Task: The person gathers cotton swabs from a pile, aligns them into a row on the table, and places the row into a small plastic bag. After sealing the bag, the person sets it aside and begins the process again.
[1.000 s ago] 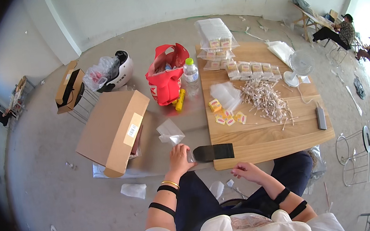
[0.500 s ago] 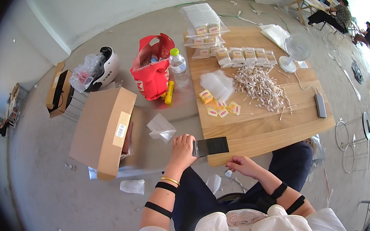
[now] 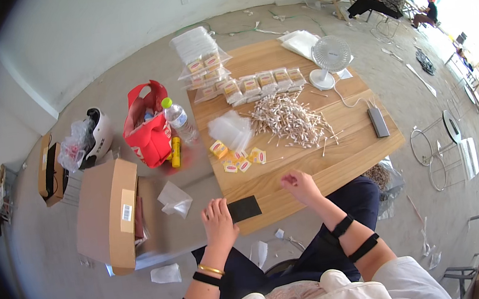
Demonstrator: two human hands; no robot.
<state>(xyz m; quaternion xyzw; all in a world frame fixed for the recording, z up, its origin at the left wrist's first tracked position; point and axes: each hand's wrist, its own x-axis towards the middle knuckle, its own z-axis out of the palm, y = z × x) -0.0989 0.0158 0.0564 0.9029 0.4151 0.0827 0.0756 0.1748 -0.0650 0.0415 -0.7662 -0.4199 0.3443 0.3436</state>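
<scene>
My left hand (image 3: 220, 223) lies low over the grey tabletop (image 3: 198, 181), fingers extended and slightly apart, beside the left end of a flat black rectangular pad (image 3: 244, 208). Whether a fingertip touches the pad is hidden. Above the near edge of the wooden board (image 3: 337, 164), my right hand (image 3: 301, 187) is curled with its fingertips together. Anything between those fingers is too small to make out. Farther in lie small yellow-and-white boxes or cards (image 3: 244, 164), clear plastic bags (image 3: 231, 129) and a heap of loose cotton swabs (image 3: 292, 116).
Packed swab bags (image 3: 267, 81) line the back, near stacked bags (image 3: 197, 50). A white fan (image 3: 331, 54) and grey power bank (image 3: 378, 122) stand right. Leftward are a bottle (image 3: 179, 121), yellow tube (image 3: 176, 152), red bag (image 3: 148, 139), cardboard box (image 3: 104, 217) and helmet (image 3: 101, 133).
The view has swung right, so the table sits farther left and tilted. My right hand has risen from below the table edge to over the board. My left hand stays beside the pad.
</scene>
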